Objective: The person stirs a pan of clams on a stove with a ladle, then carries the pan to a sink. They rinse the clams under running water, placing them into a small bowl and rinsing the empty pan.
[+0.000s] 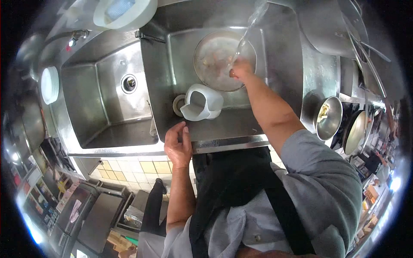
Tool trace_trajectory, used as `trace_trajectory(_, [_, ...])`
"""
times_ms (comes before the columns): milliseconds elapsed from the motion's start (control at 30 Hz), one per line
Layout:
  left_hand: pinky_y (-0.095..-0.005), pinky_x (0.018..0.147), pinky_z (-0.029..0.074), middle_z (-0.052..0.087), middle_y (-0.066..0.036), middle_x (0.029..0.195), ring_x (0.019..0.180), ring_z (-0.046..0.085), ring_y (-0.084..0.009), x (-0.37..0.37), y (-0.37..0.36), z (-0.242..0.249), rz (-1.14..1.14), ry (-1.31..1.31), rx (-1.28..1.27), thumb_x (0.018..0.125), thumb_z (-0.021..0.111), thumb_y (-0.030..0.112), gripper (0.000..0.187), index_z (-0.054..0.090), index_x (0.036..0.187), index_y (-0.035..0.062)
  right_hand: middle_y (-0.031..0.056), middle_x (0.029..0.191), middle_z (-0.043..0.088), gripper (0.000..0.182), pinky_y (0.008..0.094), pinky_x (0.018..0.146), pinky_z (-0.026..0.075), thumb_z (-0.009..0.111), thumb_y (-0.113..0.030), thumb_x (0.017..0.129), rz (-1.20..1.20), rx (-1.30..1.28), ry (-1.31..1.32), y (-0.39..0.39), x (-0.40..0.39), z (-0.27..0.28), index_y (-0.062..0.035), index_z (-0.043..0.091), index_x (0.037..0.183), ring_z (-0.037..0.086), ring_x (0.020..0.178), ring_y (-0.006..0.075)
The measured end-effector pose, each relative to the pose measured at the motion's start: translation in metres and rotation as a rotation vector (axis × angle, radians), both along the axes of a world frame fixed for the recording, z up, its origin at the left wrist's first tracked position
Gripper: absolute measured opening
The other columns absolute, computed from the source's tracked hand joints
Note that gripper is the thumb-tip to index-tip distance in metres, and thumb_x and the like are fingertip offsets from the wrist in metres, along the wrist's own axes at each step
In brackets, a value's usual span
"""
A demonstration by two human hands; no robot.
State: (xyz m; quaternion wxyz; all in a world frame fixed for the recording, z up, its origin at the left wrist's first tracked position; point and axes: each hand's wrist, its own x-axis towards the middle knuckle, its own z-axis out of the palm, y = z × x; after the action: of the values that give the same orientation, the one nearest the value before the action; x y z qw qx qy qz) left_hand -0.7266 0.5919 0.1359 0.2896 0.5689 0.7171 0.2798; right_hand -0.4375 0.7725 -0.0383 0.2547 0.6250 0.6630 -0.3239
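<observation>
Sleeves short and bent over a steel sink (241, 127), you work at a round pan (208, 69) toward the far side of the basin, a stream of water (246, 38) falling beside your right hand (241, 71). That hand is curled over the pan's right side, fingers bunched; glare and spray blur the fingertips, so whether they clasp anything cannot be told. Your left hand (177, 144), fingers loosely bent and apparently empty, is at the near edge, contact with the metal unclear. Good form here would be a low wrist, short even strokes from rim to middle, and the water let down beside the knuckles rather than onto them, where it splashes; the free hand could steady the rim should the pan slide. The pan looks shallow and thin-rimmed, its face mottled and wet with small reddish bits. Nearer you sits a matte white jug (214, 102), soft-cornered with a wide opening, just beside a pale disc (177, 107). To the right, a smooth, shiny bowl (333, 127) holds yellowish scraps (323, 112).
</observation>
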Motion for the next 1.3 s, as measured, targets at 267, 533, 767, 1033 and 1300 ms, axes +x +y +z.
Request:
trace_trajectory(267, [-0.0339, 0.09, 0.048, 0.061, -0.013, 0.119, 0.106, 0.06, -0.0225, 0.089, 0.097, 0.002, -0.039, -0.647, 0.033, 0.092, 0.064, 0.018, 0.036, 0.059, 0.124, 0.001, 0.0133, 0.076, 0.065, 0.024, 0.0338, 0.046, 0.049, 0.063, -0.025, 0.09, -1.059, 0.055, 0.776, -0.004, -0.029, 0.084, -0.0031, 0.064, 0.101, 0.063, 0.058, 0.0203])
trace_trajectory(533, [-0.0369, 0.081, 0.049, 0.063, -0.009, 0.106, 0.094, 0.06, -0.0225, 0.17, 0.189, -0.081, 0.232, -1.388, -0.4, 0.096, 0.053, 0.035, 0.04, 0.056, 0.123, 0.0051, 0.017, 0.106, 0.066, 0.03, 0.0372, 0.083, 0.052, 0.058, -0.013, 0.087, -0.773, 0.573, 0.901, -0.017, -0.034, 0.115, -0.002, 0.06, 0.115, 0.064, 0.094, 0.0244])
trace_trajectory(767, [-0.0368, 0.078, 0.051, 0.061, -0.009, 0.104, 0.092, 0.061, -0.0241, 0.187, 0.196, -0.04, 0.283, -1.495, -0.262, 0.09, 0.056, 0.022, 0.033, 0.055, 0.118, 0.0038, 0.0117, 0.113, 0.062, 0.04, 0.0341, 0.094, 0.047, 0.057, 0.0, 0.084, -1.465, 0.6, 1.714, -0.018, -0.033, 0.132, 0.0017, 0.054, 0.124, 0.06, 0.106, 0.0231])
trace_trajectory(1033, [-0.032, 0.075, 0.051, 0.061, -0.009, 0.105, 0.09, 0.061, -0.0184, 0.194, 0.201, -0.014, 0.269, -1.406, -0.077, 0.082, 0.063, 0.002, 0.035, 0.052, 0.116, 0.003, 0.0125, 0.111, 0.062, 0.029, 0.0316, 0.081, 0.052, 0.054, -0.001, 0.092, -1.565, 0.59, 1.508, 0.001, -0.038, 0.143, 0.0022, 0.055, 0.121, 0.062, 0.094, 0.0198])
trace_trajectory(1300, [-0.0295, 0.067, 0.051, 0.062, -0.01, 0.096, 0.077, 0.061, -0.0178, 0.199, 0.196, 0.004, 0.145, -1.091, -0.118, 0.081, 0.062, 0.0, 0.04, 0.052, 0.119, 0.0024, 0.0112, 0.104, 0.064, 0.032, 0.0307, 0.078, 0.051, 0.055, -0.003, 0.091, -1.549, 0.33, 1.597, -0.013, -0.021, 0.152, 0.0004, 0.055, 0.123, 0.063, 0.09, 0.0195])
